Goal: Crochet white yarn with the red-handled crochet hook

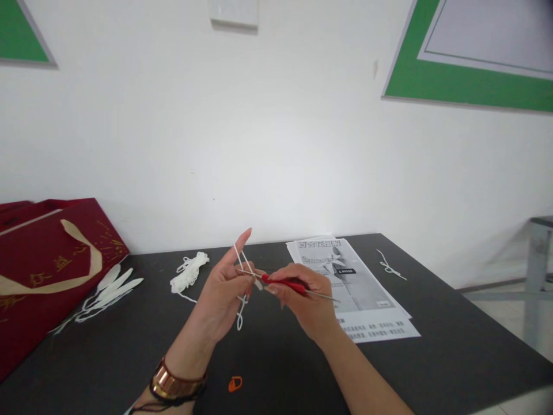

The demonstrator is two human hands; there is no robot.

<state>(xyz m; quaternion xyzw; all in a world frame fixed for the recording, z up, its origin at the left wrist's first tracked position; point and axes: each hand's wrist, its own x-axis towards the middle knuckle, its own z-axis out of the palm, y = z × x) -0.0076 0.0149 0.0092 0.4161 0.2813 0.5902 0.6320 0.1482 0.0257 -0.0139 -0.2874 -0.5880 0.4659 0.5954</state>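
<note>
My left hand point(224, 294) is raised over the table with its index finger pointing up and white yarn point(240, 313) looped round that finger. Its thumb and other fingers pinch the yarn near the hook's tip, and a short looped tail hangs below. In my right hand point(305, 291) is a crochet hook point(285, 282) with a red grip and a thin metal shaft, held like a pen. The hook's tip meets the yarn at my left fingertips; the exact stitch is too small to make out. A skein of white yarn point(186, 274) lies behind my left hand, with a strand running toward it.
On the dark table point(276, 374) lie an orange stitch marker point(235, 384), printed sheets point(358, 288) and a scrap of white yarn point(390, 266). White leaf-shaped pieces point(113, 291) rest beside a dark red gift bag point(56, 259) at the left. A white wall point(285, 144) stands behind.
</note>
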